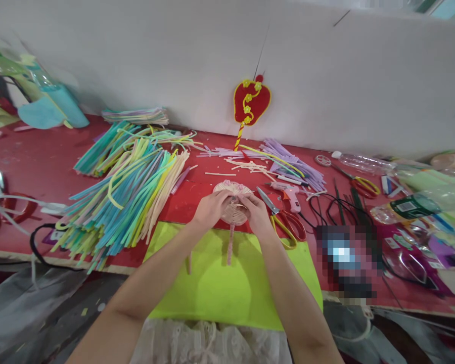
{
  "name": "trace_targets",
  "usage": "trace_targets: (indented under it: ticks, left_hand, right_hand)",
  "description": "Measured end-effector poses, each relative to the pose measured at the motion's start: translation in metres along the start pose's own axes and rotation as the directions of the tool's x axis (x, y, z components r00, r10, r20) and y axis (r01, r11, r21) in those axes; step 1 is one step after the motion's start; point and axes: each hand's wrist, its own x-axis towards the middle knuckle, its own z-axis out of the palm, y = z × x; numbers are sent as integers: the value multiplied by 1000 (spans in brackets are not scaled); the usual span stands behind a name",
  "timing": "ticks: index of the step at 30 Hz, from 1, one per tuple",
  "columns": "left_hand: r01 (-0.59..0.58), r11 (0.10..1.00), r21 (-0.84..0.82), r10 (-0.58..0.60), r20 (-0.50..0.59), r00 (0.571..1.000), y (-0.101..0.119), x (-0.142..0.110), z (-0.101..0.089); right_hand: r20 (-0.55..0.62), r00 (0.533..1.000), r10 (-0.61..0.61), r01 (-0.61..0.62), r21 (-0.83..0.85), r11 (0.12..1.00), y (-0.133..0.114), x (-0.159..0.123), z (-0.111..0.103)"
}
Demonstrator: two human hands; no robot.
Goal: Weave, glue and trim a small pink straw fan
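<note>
- Looks like a pale pink, ribbed round fan [233, 216].
- Bears pink decorations [228, 185] towards twelve o'clock.
- Points a slim, straight handle [231, 245] towards six o'clock.
- Held near dial centre, partly hidden.

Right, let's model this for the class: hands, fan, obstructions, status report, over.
Left hand and right hand on pale pink fan; exact grip unclear. Handle over yellow-green sheet. Scissors close beside right hand, pink glue gun beyond; neither blocking.
</note>
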Motion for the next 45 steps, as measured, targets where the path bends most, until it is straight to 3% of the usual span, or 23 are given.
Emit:
trace_targets:
  ticks: [8, 18, 31, 40, 45]
  left_hand:
    - [75, 997, -31, -75, -9, 997, 5, -1, -2]
    - [99, 983, -156, -108, -52, 993, 6, 0, 0]
    - [82, 984, -157, -92, -58, 994, 8, -1, 1]
    - [96, 983, -159, -105, -48, 993, 4, -1, 8]
    - [124, 969, -212, -124, 12, 992, 5, -1, 12]
  right_hand:
    - [-31, 994, -101, 99, -51, 994, 5, 1, 1]
    - [-58, 993, -99, 97, -31, 995, 8, 2, 1]
    - [-33, 997, -75, 74, -35, 997, 9, 3, 0]
    - [-53, 983, -176, 161, -212, 964, 13, 5, -2]
    - [-34, 976, -216, 192, -338, 922, 11, 7, -6]
